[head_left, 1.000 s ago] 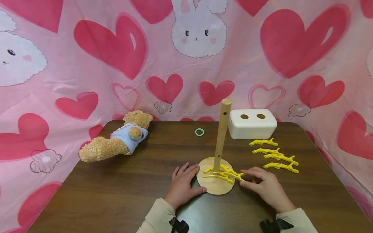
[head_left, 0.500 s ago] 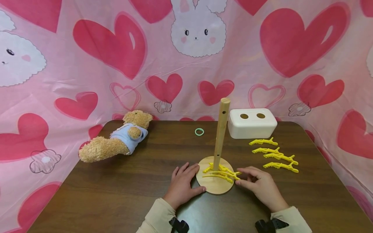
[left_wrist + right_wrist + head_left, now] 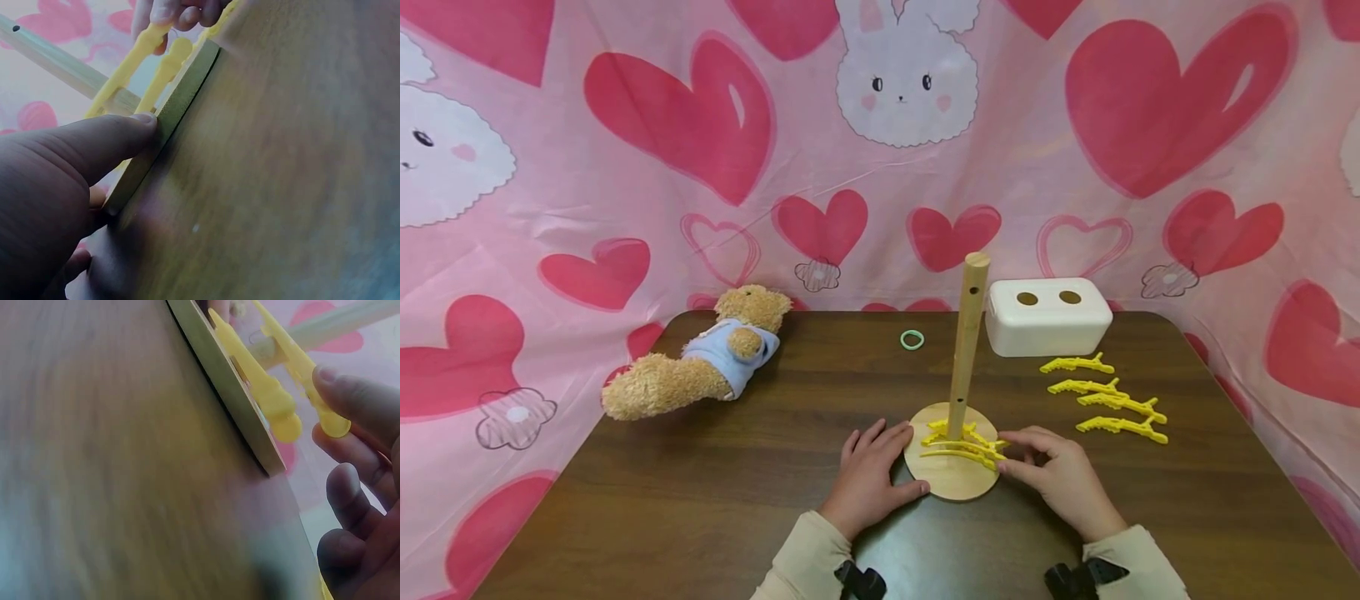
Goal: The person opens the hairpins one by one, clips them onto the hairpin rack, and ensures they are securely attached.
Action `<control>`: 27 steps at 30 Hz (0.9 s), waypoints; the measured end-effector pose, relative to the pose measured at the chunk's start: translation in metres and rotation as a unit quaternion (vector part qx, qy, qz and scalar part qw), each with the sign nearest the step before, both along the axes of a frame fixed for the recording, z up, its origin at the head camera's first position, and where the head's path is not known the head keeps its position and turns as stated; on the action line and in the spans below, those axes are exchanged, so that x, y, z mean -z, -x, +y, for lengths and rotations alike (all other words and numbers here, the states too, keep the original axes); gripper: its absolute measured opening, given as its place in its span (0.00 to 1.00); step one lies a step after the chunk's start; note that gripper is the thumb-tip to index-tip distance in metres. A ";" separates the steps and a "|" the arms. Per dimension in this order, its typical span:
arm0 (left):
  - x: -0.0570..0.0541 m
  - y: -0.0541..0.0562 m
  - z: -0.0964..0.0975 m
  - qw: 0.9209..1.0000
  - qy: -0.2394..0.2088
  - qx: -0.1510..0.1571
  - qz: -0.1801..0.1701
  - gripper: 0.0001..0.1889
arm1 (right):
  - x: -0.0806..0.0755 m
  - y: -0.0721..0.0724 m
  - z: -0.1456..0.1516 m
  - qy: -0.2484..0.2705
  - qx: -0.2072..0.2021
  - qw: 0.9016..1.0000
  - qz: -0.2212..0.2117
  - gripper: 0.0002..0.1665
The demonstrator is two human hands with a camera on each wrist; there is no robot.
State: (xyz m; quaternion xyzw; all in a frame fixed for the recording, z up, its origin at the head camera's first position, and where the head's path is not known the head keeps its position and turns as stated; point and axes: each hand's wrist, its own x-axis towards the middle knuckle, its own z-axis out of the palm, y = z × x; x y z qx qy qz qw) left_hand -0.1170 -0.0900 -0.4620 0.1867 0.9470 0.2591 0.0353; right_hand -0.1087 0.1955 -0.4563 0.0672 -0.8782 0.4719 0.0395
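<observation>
A wooden stand has a round base (image 3: 958,485) and an upright post (image 3: 967,342) with holes in it. My left hand (image 3: 872,479) holds the base at its left rim, the thumb (image 3: 128,134) along the near edge. Between thumb and fingertips my right hand (image 3: 1060,479) pinches the forked end of a yellow alligator hair clip (image 3: 303,372), low over the base in front of the post. Another yellow clip (image 3: 272,403) lies just under it, and more yellow clip parts show around the foot of the post, partly hidden.
Several yellow clips (image 3: 1120,427) lie in a loose column on the right. Behind them stands a white box (image 3: 1048,325) with two round holes. A green ring (image 3: 912,339) lies at the back, and a teddy bear (image 3: 730,358) in a blue top at the back left.
My right hand has slid left with the pinched clip, bringing it further over the base. The left hand has stayed at the rim.
</observation>
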 end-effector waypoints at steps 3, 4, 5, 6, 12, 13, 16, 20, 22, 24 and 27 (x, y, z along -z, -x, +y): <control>-0.001 0.000 0.000 1.000 -0.001 0.002 0.000 0.41 | 0.000 0.001 -0.004 0.007 -0.003 1.000 0.000 0.18; -0.001 -0.001 0.000 1.000 -0.001 0.002 0.000 0.41 | 0.001 0.002 -0.005 0.009 -0.004 1.000 -0.001 0.18; -0.001 -0.001 0.000 1.000 0.000 0.002 -0.001 0.41 | 0.001 0.002 -0.006 0.010 -0.004 1.000 -0.001 0.18; -0.001 -0.001 0.000 1.000 0.001 0.002 -0.001 0.41 | 0.001 0.003 -0.006 0.012 -0.003 1.000 -0.002 0.18; -0.001 0.000 0.001 1.000 0.010 -0.004 0.004 0.42 | 0.002 0.007 -0.008 0.010 -0.003 1.000 -0.004 0.19; -0.001 0.001 0.001 1.000 0.010 -0.004 0.006 0.42 | 0.002 0.007 -0.009 0.010 -0.003 1.000 -0.003 0.19; -0.001 0.002 0.001 1.000 0.011 -0.004 0.013 0.42 | 0.003 0.009 -0.009 0.015 -0.003 1.000 0.003 0.19; 0.002 0.006 0.001 1.000 0.016 -0.008 0.021 0.40 | 0.005 0.013 -0.012 0.024 -0.003 1.000 0.019 0.19; 0.003 0.008 0.000 0.999 0.019 -0.012 0.026 0.38 | 0.006 0.015 -0.013 0.034 -0.006 0.999 0.026 0.19; 0.004 0.010 0.000 0.999 0.024 -0.017 0.026 0.38 | 0.006 0.017 -0.015 0.044 -0.008 0.999 0.031 0.19; 0.004 0.013 -0.001 0.999 0.024 -0.020 0.018 0.41 | 0.004 0.018 -0.016 0.052 -0.004 0.998 0.024 0.20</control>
